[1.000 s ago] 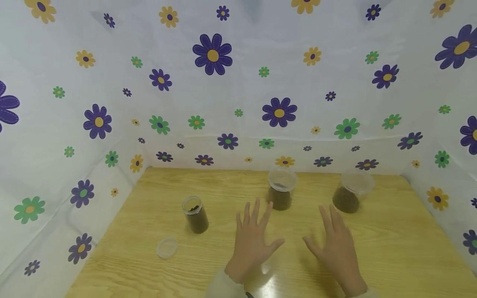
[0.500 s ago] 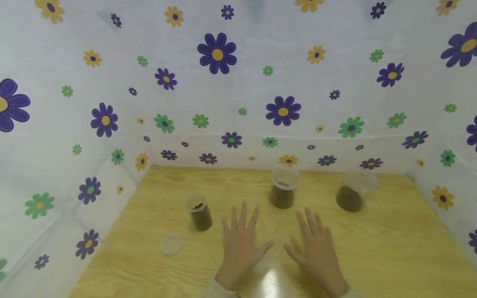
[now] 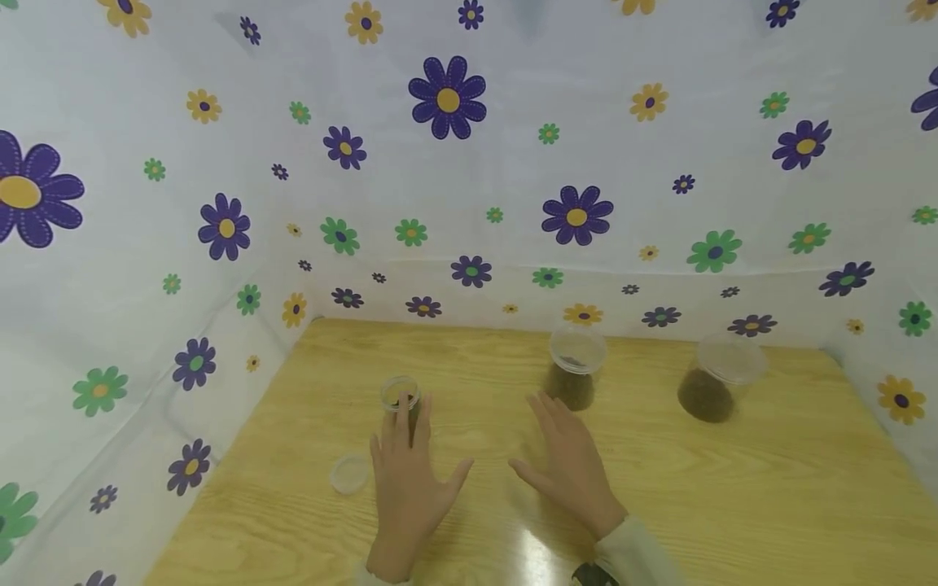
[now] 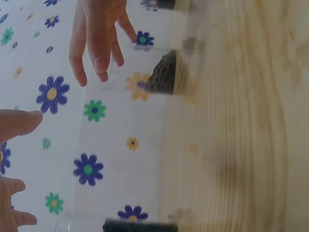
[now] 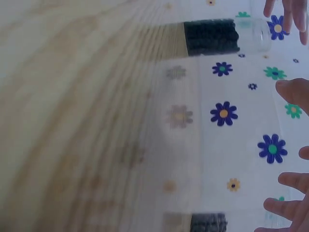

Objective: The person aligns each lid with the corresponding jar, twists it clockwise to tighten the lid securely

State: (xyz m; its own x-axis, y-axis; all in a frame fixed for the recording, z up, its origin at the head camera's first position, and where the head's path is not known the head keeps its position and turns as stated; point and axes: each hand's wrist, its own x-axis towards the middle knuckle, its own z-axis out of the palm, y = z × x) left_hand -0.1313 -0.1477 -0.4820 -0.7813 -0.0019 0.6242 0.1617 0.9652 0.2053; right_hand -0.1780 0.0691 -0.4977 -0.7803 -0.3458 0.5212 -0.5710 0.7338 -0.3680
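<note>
My left hand hovers with spread, straight fingers in front of a slim clear jar of dark grains. Its fingers hide much of that jar in the head view; whether they touch it I cannot tell. An open jar rim faces up. A clear round lid lies just left of the hand. My right hand is held over the table with extended fingers and holds nothing. In the right wrist view the slim jar stands apart from the right thumb. The left wrist view also catches my right hand.
Two wider clear jars, each partly filled with dark contents, stand at the back: one mid-right, one farther right. A white flower-print sheet walls off the back and sides of the wooden table.
Both hands have moved left, the left one reaching the slim jar. The head view has turned slightly, shifting the jars and lid rightward in the picture.
</note>
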